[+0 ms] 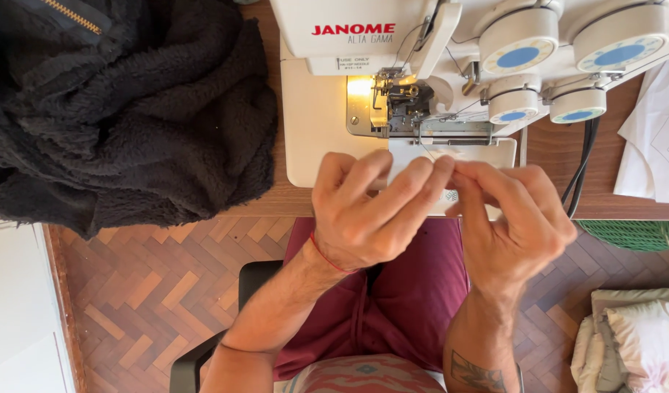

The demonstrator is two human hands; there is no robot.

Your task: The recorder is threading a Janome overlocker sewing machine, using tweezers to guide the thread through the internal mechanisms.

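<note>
My left hand (367, 211) and my right hand (513, 218) meet fingertip to fingertip just in front of a white overlock sewing machine (327, 109). Between the pinched fingers runs a thin thread (426, 149) that leads up toward the lit needle area (393, 102). A red string sits around my left wrist. Both hands hover over the machine's front edge and above my lap in dark red shorts (407, 291).
A black fleece garment (131, 109) lies heaped on the wooden table at the left. Tension dials (520, 54) with blue centres line the machine's right side. White paper (658, 138) lies at the right, a green basket (640, 236) and pale cloth (640, 335) below it. Herringbone floor underneath.
</note>
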